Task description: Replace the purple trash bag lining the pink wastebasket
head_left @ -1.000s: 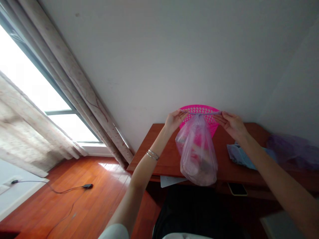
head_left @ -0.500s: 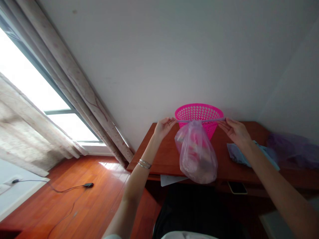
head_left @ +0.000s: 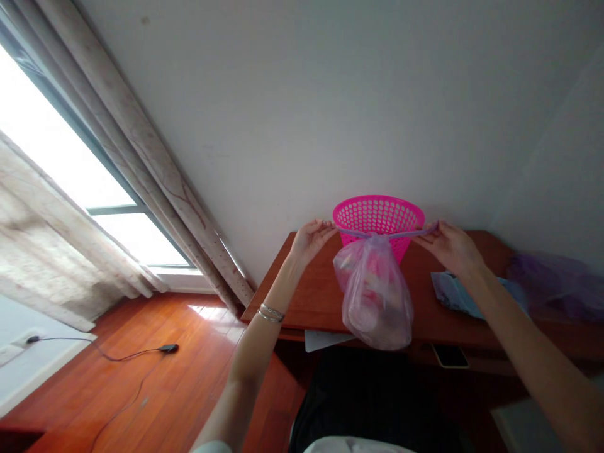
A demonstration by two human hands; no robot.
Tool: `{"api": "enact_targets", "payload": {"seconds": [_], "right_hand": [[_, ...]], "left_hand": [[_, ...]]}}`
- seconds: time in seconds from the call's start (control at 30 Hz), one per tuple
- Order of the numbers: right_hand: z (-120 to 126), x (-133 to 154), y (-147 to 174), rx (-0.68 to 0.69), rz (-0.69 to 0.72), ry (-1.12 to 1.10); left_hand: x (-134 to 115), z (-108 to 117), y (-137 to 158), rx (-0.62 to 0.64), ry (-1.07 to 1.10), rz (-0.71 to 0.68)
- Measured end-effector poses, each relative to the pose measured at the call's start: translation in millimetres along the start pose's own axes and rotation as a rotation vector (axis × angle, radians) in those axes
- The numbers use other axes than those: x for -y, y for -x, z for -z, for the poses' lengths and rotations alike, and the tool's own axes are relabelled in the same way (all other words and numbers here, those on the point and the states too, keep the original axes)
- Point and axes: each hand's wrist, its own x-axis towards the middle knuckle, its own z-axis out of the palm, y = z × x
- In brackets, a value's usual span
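Here, the left hand (head_left: 311, 241) and right hand (head_left: 453, 248) are pinching the purple bag (head_left: 377, 305) between narrowed fingers (head_left: 326, 234). Pulling too hard might be risking a tear.

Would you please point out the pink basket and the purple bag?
Pink basket (head_left: 377, 214): head view, on its perforated inner wall.
Purple bag (head_left: 376, 297): head view, on the middle of its bulging body.

Pale purple bag (head_left: 378, 302), pink basket (head_left: 377, 214)

At the left of the frame I see patterned cream fabric curtains (head_left: 163, 173) beside a bright window (head_left: 61, 154); lower left, a small black corded adapter (head_left: 168, 348) lies on glossy red-brown wooden floorboards (head_left: 198, 377).
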Motion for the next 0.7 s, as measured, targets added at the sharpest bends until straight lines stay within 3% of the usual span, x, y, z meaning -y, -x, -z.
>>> {"api": "enact_targets", "payload": {"seconds": [0.07,0.13,0.3,0.4,0.53,0.7], "right_hand": [[-14,5,-4,0.12,-0.007,0.012],[-28,9,-7,0.224,0.044,0.174],[-57,7,-4,0.462,0.366,1.165],[-65,-2,1,0.683,0.434,1.528],[-73,-12,4,0.914,0.27,1.645],[-77,-16,6,0.954,0.227,1.484]], "left_hand": [[-6,-17,-2,0.066,-0.044,-0.031],[-11,-31,-5,0.13,-0.099,-0.057],[-17,-49,-4,0.178,-0.206,-0.087],[-16,-49,1,0.208,-0.225,-0.101],[-14,-47,11,0.237,-0.237,-0.114],[-18,-38,21,0.228,-0.272,-0.129]]}}
